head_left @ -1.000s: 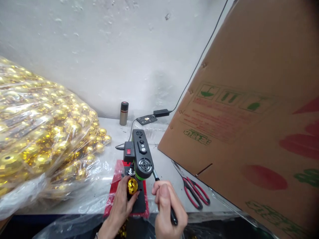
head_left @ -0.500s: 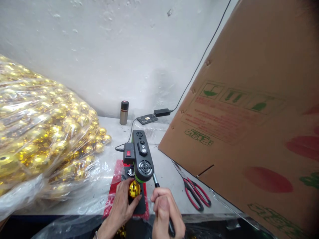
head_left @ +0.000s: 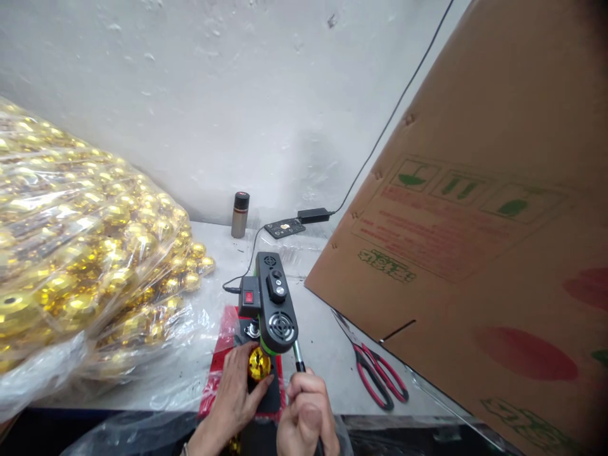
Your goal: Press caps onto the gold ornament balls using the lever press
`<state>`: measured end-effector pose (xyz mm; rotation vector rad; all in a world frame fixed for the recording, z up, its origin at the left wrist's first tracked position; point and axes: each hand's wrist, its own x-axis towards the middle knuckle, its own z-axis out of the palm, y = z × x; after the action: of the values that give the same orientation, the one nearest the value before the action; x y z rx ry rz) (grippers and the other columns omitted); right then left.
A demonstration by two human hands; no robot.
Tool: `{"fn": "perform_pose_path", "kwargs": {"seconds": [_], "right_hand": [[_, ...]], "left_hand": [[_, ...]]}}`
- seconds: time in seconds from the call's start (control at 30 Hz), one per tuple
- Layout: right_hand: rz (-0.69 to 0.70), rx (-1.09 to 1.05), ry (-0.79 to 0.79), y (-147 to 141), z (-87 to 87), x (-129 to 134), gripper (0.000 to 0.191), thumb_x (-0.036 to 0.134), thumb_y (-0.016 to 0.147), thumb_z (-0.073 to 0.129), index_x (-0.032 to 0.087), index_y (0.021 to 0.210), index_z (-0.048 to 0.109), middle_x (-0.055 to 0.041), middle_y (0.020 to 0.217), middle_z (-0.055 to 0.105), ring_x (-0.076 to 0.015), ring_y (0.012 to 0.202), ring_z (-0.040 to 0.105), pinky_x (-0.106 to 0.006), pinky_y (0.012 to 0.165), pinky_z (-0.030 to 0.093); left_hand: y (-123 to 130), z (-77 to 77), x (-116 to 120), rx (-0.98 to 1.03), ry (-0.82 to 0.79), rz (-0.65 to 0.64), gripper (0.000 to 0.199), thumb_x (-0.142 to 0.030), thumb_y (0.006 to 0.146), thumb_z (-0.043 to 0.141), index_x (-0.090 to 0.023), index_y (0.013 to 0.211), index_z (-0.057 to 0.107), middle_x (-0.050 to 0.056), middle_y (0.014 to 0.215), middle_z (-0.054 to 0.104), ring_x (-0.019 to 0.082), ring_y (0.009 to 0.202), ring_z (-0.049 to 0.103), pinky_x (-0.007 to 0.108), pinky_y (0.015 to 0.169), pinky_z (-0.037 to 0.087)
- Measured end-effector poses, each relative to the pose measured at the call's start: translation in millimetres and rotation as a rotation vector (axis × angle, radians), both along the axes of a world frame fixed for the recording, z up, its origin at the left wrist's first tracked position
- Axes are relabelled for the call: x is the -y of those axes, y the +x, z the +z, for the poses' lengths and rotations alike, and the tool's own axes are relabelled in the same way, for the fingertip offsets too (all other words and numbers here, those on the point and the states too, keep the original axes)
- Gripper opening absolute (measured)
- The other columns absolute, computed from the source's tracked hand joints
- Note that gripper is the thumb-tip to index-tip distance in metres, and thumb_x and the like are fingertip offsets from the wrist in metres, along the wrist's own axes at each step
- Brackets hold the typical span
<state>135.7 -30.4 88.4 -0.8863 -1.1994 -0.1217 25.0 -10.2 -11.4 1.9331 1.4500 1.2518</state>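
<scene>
A shiny gold ball (head_left: pixel 259 364) sits under the front end of a black bench machine (head_left: pixel 275 304) that has a red switch on its left side. My left hand (head_left: pixel 234 391) is closed around the ball, thumb on its lower right and fingers on its upper left. My right hand (head_left: pixel 306 411) is wrapped round the black grip of the machine's metal lever (head_left: pixel 298 356), on the right side. The machine's dark base rests on a red sheet (head_left: pixel 216 375).
A clear bag of gold balls (head_left: pixel 109 253) fills the left. Red-handled scissors (head_left: pixel 380 373) lie right of the machine, beside a large cardboard box (head_left: pixel 456 215). Behind stand a capped bottle (head_left: pixel 240 215) and a black power adapter (head_left: pixel 313 215) with its cable.
The whole view has shifted slightly. My right hand has moved a little left and down relative to the machine, with the lever still in its grasp. My left hand still holds the ball.
</scene>
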Motion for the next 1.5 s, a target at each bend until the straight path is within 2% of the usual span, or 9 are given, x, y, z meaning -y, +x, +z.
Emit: {"fn": "perform_pose_path", "kwargs": {"seconds": [0.17,0.33,0.53,0.73,0.93,1.03,1.23,1.5], "right_hand": [[0.015,-0.013,-0.016,0,1.9,-1,0.043,0.024,0.112,0.04,0.023,0.069,0.049,0.0076,0.069,0.055,-0.008,0.059,0.051,-0.026,0.095,0.053],[0.022,-0.036,0.014,-3,4.1,0,0.043,0.024,0.111,0.041,0.023,0.069,0.048,0.0075,0.067,0.054,-0.0087,0.057,0.05,-0.026,0.088,0.054],[0.041,-0.03,-0.012,0,2.0,-1,0.043,0.025,0.112,0.04,0.023,0.07,0.049,0.007,0.067,0.055,-0.0092,0.058,0.052,-0.026,0.091,0.054],[0.024,-0.041,0.003,-2,8.2,-3,0.043,0.026,0.111,0.042,0.024,0.069,0.049,0.0075,0.065,0.053,-0.009,0.056,0.05,-0.025,0.089,0.054],[0.017,-0.034,0.008,1,3.5,-4,0.042,0.027,0.11,0.044,0.024,0.069,0.05,0.0067,0.063,0.054,-0.0107,0.054,0.05,-0.03,0.085,0.055],[0.016,-0.033,0.019,-1,6.6,-4,0.044,0.028,0.111,0.044,0.023,0.068,0.05,0.0069,0.063,0.054,-0.0102,0.054,0.049,-0.029,0.083,0.055],[-0.01,-0.094,-0.012,-9,20.1,-3,0.048,0.032,0.113,0.043,0.023,0.067,0.047,0.0087,0.065,0.051,-0.0077,0.055,0.048,-0.024,0.088,0.053],[0.009,-0.043,0.019,-4,17.5,-4,0.045,0.029,0.113,0.043,0.023,0.069,0.051,0.0082,0.064,0.053,-0.0087,0.054,0.05,-0.027,0.088,0.054]], "left_hand": [[2,-2.6,0,-0.001,-0.001,0.009,0.048,-0.055,0.1,0.064,-0.019,0.132,0.066,0.017,0.117,0.078,0.036,0.105,0.075,0.053,0.09,0.065],[2,-4.4,-1,-0.003,0.004,0.002,0.049,-0.054,0.101,0.064,-0.019,0.134,0.064,0.018,0.119,0.077,0.037,0.106,0.075,0.055,0.091,0.064],[2,-9.2,-2,0.005,0.012,-0.002,0.05,-0.053,0.101,0.063,-0.019,0.137,0.061,0.019,0.122,0.076,0.038,0.108,0.074,0.057,0.092,0.063],[2,-10.4,-2,-0.001,-0.013,-0.017,0.05,-0.053,0.101,0.063,-0.018,0.138,0.059,0.019,0.124,0.075,0.038,0.11,0.073,0.057,0.094,0.062],[3,-10.8,-2,-0.002,0.03,0.0,0.048,-0.049,0.101,0.064,-0.018,0.137,0.06,0.019,0.123,0.076,0.037,0.109,0.074,0.054,0.093,0.063],[3,-10.3,-2,-0.014,0.032,0.013,0.046,-0.048,0.1,0.065,-0.019,0.136,0.061,0.017,0.12,0.077,0.036,0.108,0.075,0.052,0.091,0.063],[4,-10.6,-2,-0.033,0.02,0.015,0.046,-0.047,0.1,0.065,-0.019,0.136,0.061,0.017,0.12,0.076,0.036,0.11,0.074,0.052,0.092,0.063],[4,-13.3,-3,-0.013,0.02,0.029,0.047,-0.049,0.099,0.064,-0.018,0.134,0.062,0.018,0.12,0.076,0.037,0.109,0.075,0.054,0.092,0.064]]}}
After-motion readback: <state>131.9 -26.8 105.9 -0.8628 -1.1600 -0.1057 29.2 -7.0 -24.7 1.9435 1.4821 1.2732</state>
